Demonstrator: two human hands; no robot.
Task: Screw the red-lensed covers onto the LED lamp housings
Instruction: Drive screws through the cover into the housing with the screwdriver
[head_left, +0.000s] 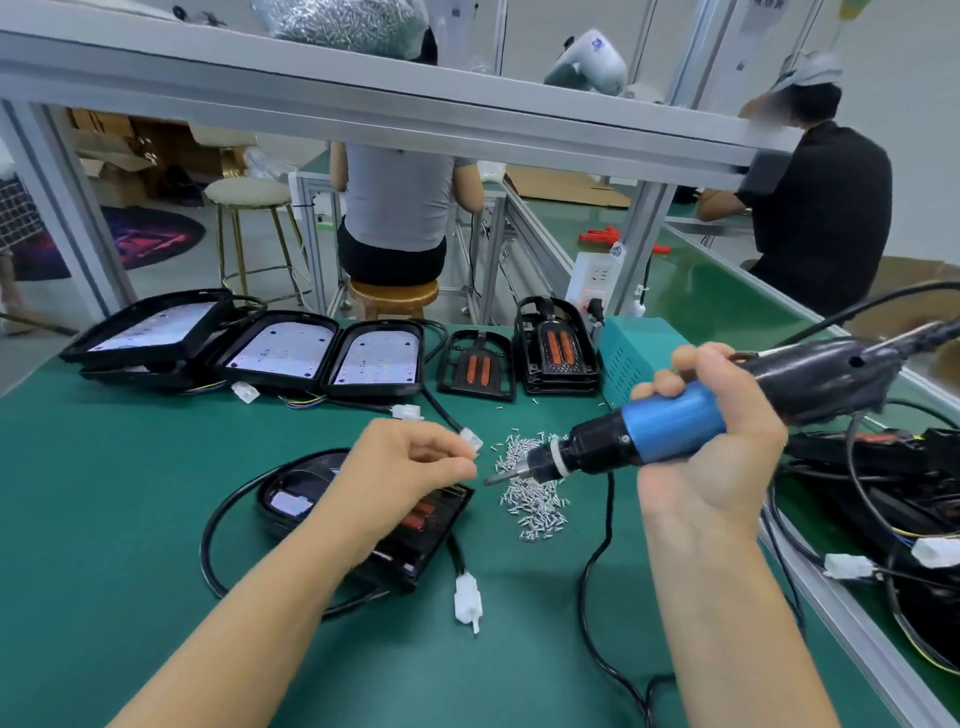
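Observation:
My right hand (711, 447) grips a blue and black electric screwdriver (670, 431), its bit pointing left over a heap of small silver screws (535, 488). My left hand (410, 467) hovers over a black lamp housing with its red-lensed cover (405, 535) on the green mat, fingertips pinched together close to the bit; whether they hold a screw I cannot tell. Three open housings with white LED boards (280, 358) lie at the back. Loose red-lensed covers (478, 369) and a stack of them (558, 348) stand behind the screws.
A teal power box (634, 358) sits at the back right. Black cables and white connectors (467, 597) trail over the mat. More housings and wires (883, 493) pile at the right, past an aluminium rail. Two people sit with their backs to me beyond the bench.

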